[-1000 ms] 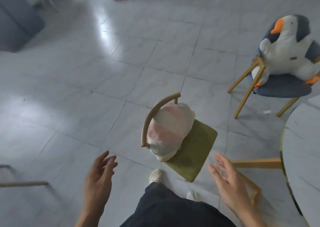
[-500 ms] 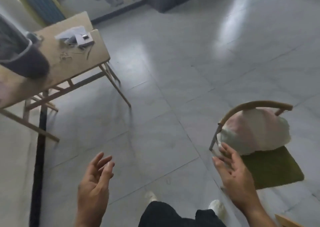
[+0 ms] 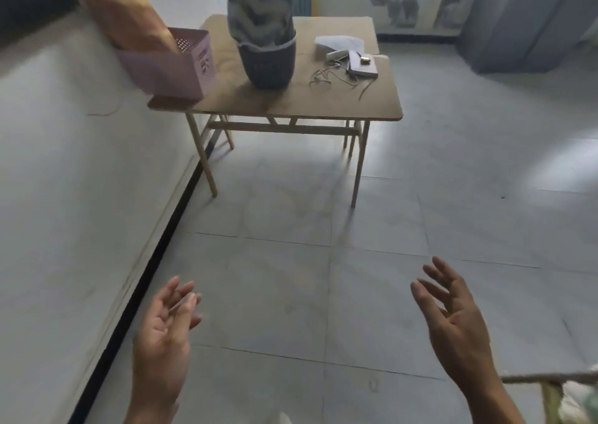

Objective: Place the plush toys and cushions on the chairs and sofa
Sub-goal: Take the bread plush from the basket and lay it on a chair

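Grey plush toy [image 3: 259, 6] stands in a basket [image 3: 268, 61] on the wooden table [image 3: 339, 100], not yet on a chair. My left hand [image 3: 161, 336] and right hand [image 3: 459, 326] are spread wide, holding nothing. More to carry, I think.

**A plain tiled indoor room, sparsely furnished**

Large pale grey floor tiles [image 3: 372, 216] meet a white wall [image 3: 81, 171] edged with a black skirting strip [image 3: 161, 239]. A small wooden folding table [image 3: 323, 100] carries a pink plastic basket [image 3: 174, 67], a dark grey basket [image 3: 268, 64], papers [image 3: 338, 42] and a thin cable [image 3: 336, 79]. A painted wall [image 3: 404, 0] stands behind it.
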Tool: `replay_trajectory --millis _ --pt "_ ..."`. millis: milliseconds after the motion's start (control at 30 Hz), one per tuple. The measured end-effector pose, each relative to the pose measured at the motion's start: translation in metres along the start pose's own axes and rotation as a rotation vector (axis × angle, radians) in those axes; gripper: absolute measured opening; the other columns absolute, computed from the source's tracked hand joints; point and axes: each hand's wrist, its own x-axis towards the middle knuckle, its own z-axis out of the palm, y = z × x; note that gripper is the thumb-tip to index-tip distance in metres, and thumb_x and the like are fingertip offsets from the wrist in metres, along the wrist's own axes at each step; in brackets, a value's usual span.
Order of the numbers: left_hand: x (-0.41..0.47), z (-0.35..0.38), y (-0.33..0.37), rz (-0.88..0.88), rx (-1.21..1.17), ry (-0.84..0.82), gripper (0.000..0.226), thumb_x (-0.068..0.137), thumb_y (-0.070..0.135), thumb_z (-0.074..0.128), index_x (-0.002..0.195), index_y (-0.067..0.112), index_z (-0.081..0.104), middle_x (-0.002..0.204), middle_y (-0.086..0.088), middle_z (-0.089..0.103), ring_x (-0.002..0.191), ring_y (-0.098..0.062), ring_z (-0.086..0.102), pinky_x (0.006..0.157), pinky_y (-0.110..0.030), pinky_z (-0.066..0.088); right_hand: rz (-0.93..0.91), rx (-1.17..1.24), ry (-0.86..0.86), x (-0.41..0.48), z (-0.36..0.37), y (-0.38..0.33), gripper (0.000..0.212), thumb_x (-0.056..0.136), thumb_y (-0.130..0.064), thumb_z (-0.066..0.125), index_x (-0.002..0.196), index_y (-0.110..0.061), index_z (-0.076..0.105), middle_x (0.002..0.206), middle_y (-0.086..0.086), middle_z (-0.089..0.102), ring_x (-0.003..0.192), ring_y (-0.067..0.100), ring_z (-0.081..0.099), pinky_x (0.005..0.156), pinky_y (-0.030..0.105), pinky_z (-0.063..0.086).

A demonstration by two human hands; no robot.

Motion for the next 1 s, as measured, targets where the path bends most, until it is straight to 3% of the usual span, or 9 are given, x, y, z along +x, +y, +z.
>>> replay_trajectory --millis 167,400,533,633,833,1000 --pt "0.077 -0.043 0.006 -0.026 -0.024 0.100 0.034 0.103 0.005 0.052 0.133 0.020 0.056 0.119 0.002 0.069 0.106 -0.016 0.068 0.078 -0.026 0.059 -0.025 -0.012 -0.116 0.037 0.086 -0.042 0.066 0.084 -0.041 0.060 0.147 -0.030 0.043 0.133 -0.013 0.059 0.117 -0.003 0.059 0.082 0.013 0.045" --pt "0.212 -0.013 0.001 -0.036 -0.017 0.140 0.032 0.102 0.002 0.052 0.122 0.025 0.059 0.119 -0.003 0.068 0.105 -0.021 0.068 0.074 -0.017 0.059 -0.006 0.014 -0.146 0.145 0.193 -0.053 0.058 0.082 -0.041 0.061 0.138 -0.040 0.045 0.130 -0.017 0.060 0.116 -0.001 0.060 0.085 0.017 0.047" --pt "0.315 0.015 0.020 -0.027 0.034 0.157 0.033 0.102 0.004 0.054 0.133 0.014 0.057 0.125 -0.007 0.068 0.107 -0.021 0.068 0.074 -0.018 0.059 -0.040 0.029 -0.210 0.251 0.267 -0.071 0.061 0.082 -0.044 0.060 0.141 -0.036 0.044 0.132 -0.016 0.059 0.112 -0.004 0.060 0.085 0.014 0.049" --pt "0.381 0.030 0.052 0.010 0.039 0.176 0.037 0.102 0.005 0.053 0.138 0.013 0.055 0.124 -0.003 0.068 0.111 -0.023 0.068 0.078 -0.022 0.059 -0.081 0.018 -0.275 0.326 0.316 -0.111 0.070 0.084 -0.045 0.058 0.149 -0.027 0.043 0.138 -0.012 0.056 0.111 -0.007 0.058 0.075 0.005 0.048" --pt "0.487 0.040 0.092 0.012 -0.009 0.257 0.038 0.102 0.008 0.053 0.139 0.017 0.055 0.127 -0.002 0.068 0.114 -0.021 0.068 0.088 -0.033 0.059 -0.158 0.015 -0.403 0.436 0.400 -0.196 0.067 0.084 -0.044 0.058 0.148 -0.030 0.042 0.142 -0.009 0.055 0.117 0.003 0.060 0.085 0.011 0.048" --pt "0.580 0.046 0.080 -0.027 -0.015 0.330 0.038 0.101 0.008 0.054 0.138 0.016 0.055 0.127 -0.003 0.068 0.116 -0.023 0.068 0.091 -0.043 0.059 -0.167 -0.020 -0.430 0.508 0.478 -0.217 0.066 0.085 -0.044 0.060 0.148 -0.030 0.044 0.142 -0.009 0.056 0.116 -0.001 0.059 0.087 0.017 0.050"
